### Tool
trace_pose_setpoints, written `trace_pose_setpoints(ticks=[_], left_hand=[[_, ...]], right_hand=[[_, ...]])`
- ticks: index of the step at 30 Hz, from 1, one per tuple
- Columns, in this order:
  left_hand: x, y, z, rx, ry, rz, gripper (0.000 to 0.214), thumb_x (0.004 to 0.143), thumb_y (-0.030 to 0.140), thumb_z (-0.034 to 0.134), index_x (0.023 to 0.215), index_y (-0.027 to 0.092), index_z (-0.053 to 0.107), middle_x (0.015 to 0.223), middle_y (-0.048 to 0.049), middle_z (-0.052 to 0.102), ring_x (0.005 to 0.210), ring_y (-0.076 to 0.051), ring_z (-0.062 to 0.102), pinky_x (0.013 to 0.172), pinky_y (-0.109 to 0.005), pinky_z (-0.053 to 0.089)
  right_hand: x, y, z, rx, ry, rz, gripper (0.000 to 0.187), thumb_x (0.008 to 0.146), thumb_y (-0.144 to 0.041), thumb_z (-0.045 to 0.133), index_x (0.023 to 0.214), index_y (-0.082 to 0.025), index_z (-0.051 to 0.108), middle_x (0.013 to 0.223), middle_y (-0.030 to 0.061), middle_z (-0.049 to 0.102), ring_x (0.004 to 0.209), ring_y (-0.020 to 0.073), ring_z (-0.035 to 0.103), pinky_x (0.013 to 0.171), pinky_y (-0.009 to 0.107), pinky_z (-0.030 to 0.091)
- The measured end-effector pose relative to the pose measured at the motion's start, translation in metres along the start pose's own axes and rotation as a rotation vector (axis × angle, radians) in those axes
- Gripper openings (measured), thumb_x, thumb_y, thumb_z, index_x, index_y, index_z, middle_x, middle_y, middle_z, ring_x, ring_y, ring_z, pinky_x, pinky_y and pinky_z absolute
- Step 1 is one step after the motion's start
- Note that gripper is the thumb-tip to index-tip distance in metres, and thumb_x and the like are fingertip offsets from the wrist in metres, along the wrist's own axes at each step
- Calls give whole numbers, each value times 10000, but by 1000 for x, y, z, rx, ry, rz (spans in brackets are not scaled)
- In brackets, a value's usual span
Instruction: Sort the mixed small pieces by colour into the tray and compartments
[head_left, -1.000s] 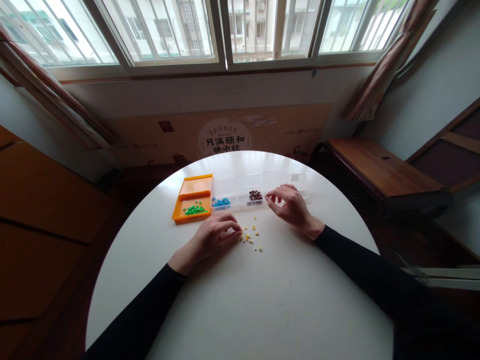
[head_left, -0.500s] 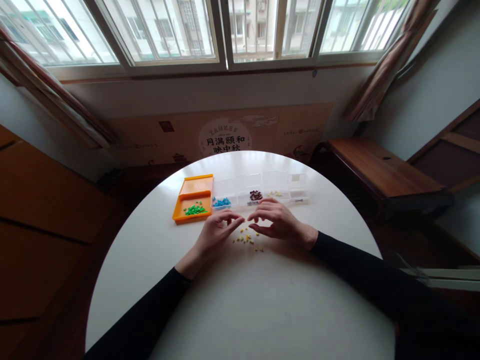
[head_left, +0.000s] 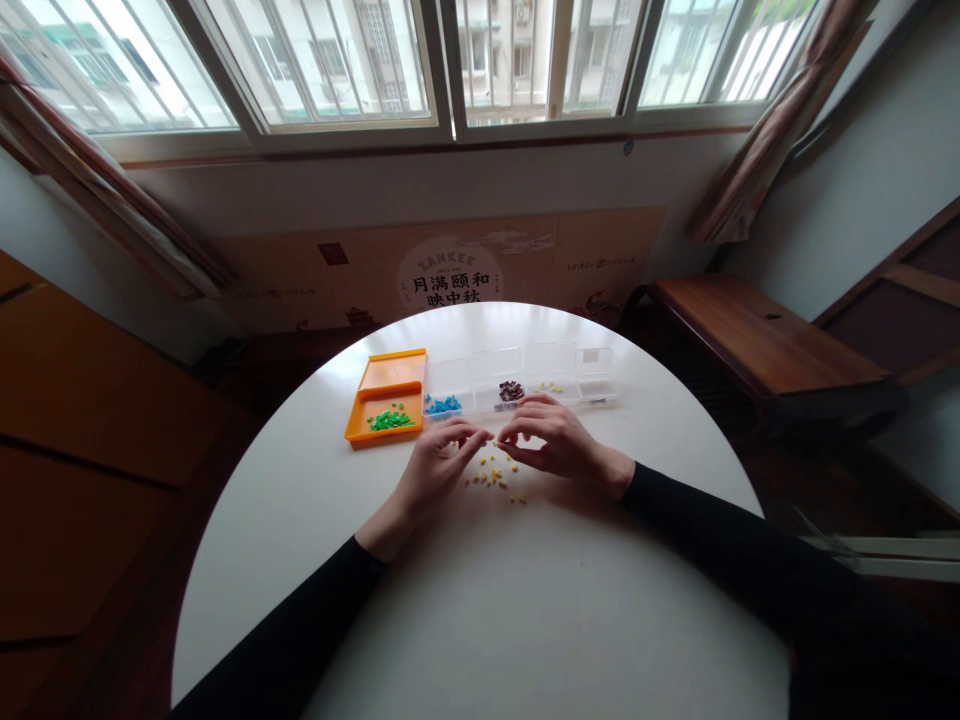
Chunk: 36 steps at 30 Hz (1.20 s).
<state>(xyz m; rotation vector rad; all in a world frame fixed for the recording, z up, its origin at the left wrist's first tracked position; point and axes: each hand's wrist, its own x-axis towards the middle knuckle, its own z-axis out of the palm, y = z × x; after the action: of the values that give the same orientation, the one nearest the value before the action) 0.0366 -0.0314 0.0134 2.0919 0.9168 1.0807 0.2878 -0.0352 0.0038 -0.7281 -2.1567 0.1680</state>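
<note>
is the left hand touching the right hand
Cannot tell: in the head view, the left hand and right hand are very close, but any gap or contact is too small to make out.

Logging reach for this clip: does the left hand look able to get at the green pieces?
Probably yes: the left hand is close by, nothing covers the green pieces in the orange tray, and the right hand is out of the way.

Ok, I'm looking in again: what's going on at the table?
A person's left hand and right hand are nearly fingertip to fingertip beside loose yellow pieces on the white table; anything pinched is too small to tell. Beyond, an orange tray holds green pieces, and a clear box holds blue pieces, dark brown pieces and a few pale ones.
</note>
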Motion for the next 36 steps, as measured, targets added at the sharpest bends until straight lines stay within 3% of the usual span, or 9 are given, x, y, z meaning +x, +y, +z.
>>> trace_pose_setpoints(ticks=[3, 10, 22, 29, 36], left_hand=[[-1, -2, -5, 100, 9, 30, 269, 1099, 395, 663, 990, 213, 829, 995, -74, 795, 944, -218, 724, 895, -380, 572], [-4, -7, -8, 278, -24, 114, 197, 1076, 326, 689, 938, 220, 782, 973, -61, 772, 936, -217, 696, 878, -373, 538], [-5, -9, -9, 354, -109, 182, 162, 1072, 293, 674, 985, 243, 801, 987, -54, 779, 940, -224, 702, 939, -396, 515], [-5, -9, -14, 397, -120, 219, 167, 1069, 274, 664, 956, 237, 782, 963, -48, 778, 914, -216, 701, 908, -390, 508], [-6, -13, -22, 395, -157, 252, 116, 1026, 233, 684, 966, 243, 783, 977, -52, 777, 906, -214, 701, 896, -388, 541]], right_hand=[[-2, 4, -3, 21, 37, 27, 71, 1050, -281, 720, 987, -272, 751, 827, -14, 765, 782, 173, 708, 1005, 395, 560], [-4, 11, -8, 64, 105, 141, 125, 1051, -335, 734, 952, -264, 765, 798, -6, 738, 758, 178, 673, 924, 389, 559], [-5, 10, -10, 59, 105, 180, 162, 1057, -370, 715, 938, -275, 769, 782, -14, 733, 718, 177, 667, 1005, 429, 555], [-8, 24, -27, -154, 167, 232, 139, 1055, -305, 691, 946, -265, 768, 794, -20, 737, 712, 171, 657, 1046, 429, 520], [-18, 51, -36, -415, 251, 451, 149, 1013, -329, 723, 916, -246, 800, 804, 9, 783, 706, 210, 658, 956, 435, 477]])
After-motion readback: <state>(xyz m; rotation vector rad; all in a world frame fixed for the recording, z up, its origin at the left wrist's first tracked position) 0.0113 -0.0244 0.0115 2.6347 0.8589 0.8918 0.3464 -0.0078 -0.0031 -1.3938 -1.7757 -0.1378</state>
